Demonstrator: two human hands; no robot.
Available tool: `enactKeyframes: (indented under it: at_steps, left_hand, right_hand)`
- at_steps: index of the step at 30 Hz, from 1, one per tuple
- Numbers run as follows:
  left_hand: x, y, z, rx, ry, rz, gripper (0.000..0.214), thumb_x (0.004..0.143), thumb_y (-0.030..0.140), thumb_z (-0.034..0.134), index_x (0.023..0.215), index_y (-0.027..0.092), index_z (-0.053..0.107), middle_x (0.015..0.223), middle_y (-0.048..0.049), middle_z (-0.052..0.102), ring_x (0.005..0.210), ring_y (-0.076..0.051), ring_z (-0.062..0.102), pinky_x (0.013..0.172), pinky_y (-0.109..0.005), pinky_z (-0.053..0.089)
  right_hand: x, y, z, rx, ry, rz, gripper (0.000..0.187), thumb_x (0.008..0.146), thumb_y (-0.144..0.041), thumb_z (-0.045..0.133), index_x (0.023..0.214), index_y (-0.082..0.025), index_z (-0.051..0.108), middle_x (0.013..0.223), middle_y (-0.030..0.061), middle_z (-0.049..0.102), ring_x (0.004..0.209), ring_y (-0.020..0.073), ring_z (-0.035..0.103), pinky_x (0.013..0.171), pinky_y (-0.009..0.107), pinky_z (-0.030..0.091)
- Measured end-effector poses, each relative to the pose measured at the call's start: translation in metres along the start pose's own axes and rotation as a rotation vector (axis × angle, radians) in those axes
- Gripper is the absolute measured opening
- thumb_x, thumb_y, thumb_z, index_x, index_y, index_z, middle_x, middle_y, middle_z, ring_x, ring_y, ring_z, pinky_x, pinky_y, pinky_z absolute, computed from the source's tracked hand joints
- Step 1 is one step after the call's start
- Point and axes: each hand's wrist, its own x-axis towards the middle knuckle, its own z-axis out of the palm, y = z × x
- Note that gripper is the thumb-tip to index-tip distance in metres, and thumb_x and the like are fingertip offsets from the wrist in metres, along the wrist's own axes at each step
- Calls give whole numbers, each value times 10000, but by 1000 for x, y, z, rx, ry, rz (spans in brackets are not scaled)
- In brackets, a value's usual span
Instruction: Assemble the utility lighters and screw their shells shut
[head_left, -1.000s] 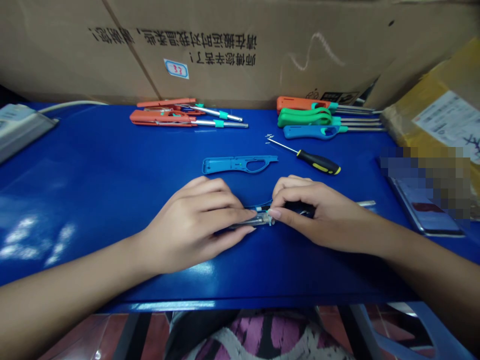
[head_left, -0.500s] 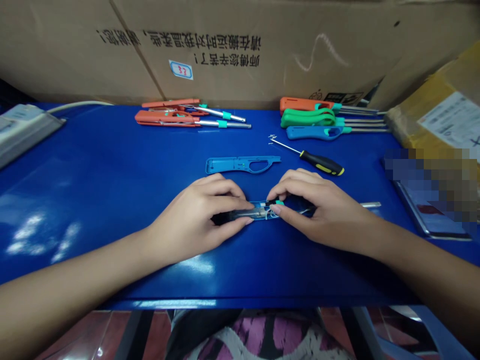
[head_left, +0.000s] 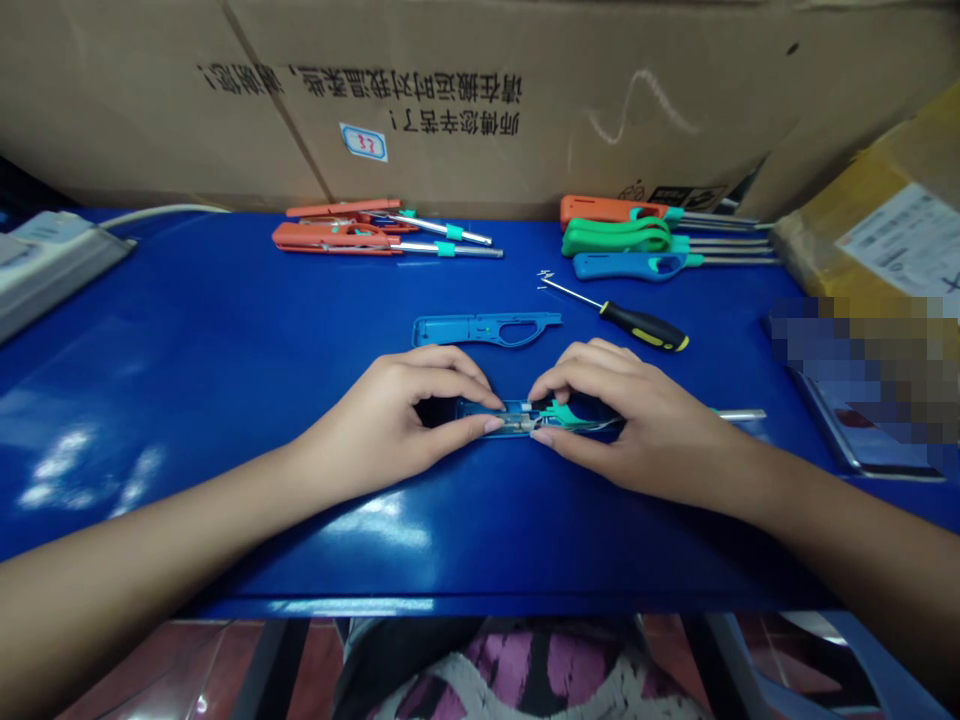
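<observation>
An opened blue long-nozzle lighter (head_left: 510, 418) lies on the blue table (head_left: 225, 380), its inner parts and a green trigger piece showing, its metal nozzle sticking out to the right. My left hand (head_left: 397, 420) pinches its left end with thumb and fingers closed on it. My right hand (head_left: 630, 420) grips its right part, fingertips pressed at the green trigger. Just beyond the hands lies the detached blue shell half (head_left: 486, 329).
A black-and-yellow screwdriver (head_left: 630, 320) with tiny screws at its tip lies behind my right hand. Orange lighters (head_left: 360, 232) sit at the back left, orange, green and blue ones (head_left: 622, 240) at the back right. A cardboard wall, a phone (head_left: 862, 430) right, a power strip (head_left: 45, 260) left.
Both hands shifted slightly away from me with the lighter. The fingers regripped, and the green trigger piece now shows between them.
</observation>
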Motion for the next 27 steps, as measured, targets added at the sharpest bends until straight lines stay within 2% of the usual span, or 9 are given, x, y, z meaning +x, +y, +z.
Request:
enactKeyframes:
  at_steps: [8, 15, 18, 23, 27]
  left_hand:
    - [0, -1, 5, 1, 39, 6, 72, 861, 243, 770, 916, 205, 797, 945, -32, 734, 870, -136, 701, 838, -260, 565]
    - [-1, 1, 5, 55, 42, 38, 94, 887, 238, 736, 960, 201, 782, 971, -46, 730, 920, -159, 688, 881, -301, 554]
    - [-2, 1, 6, 160, 51, 149, 168, 895, 215, 710, 1053, 187, 759, 1066, -70, 725, 992, -179, 670, 924, -339, 534]
    - [-7, -3, 5, 417, 1, 401, 255, 935, 223, 670, 1184, 202, 723, 1194, -82, 740, 1043, -228, 681, 893, -385, 536]
    - [-9, -3, 4, 532, -12, 463, 256, 968, 208, 627, 1211, 208, 707, 1257, -72, 731, 1072, -232, 688, 860, -365, 550]
  right_hand:
    - [1, 1, 1, 10, -16, 25, 210, 851, -249, 710, 1050, -259, 643, 988, 25, 623, 990, 207, 569, 900, 363, 434]
    - [3, 3, 2, 30, 3, 6, 141, 914, -311, 664, 1036, -242, 654, 956, 29, 625, 949, 196, 571, 882, 359, 430]
    - [4, 5, 6, 23, 55, -2, 100, 930, -295, 652, 1006, -230, 659, 904, 18, 614, 902, 181, 572, 854, 351, 418]
    - [6, 4, 10, 12, 103, -3, 82, 920, -285, 673, 965, -219, 655, 867, 14, 612, 863, 178, 560, 828, 350, 405]
    - [5, 3, 11, 5, 120, 14, 65, 922, -277, 672, 947, -219, 656, 855, 11, 618, 859, 179, 566, 827, 355, 392]
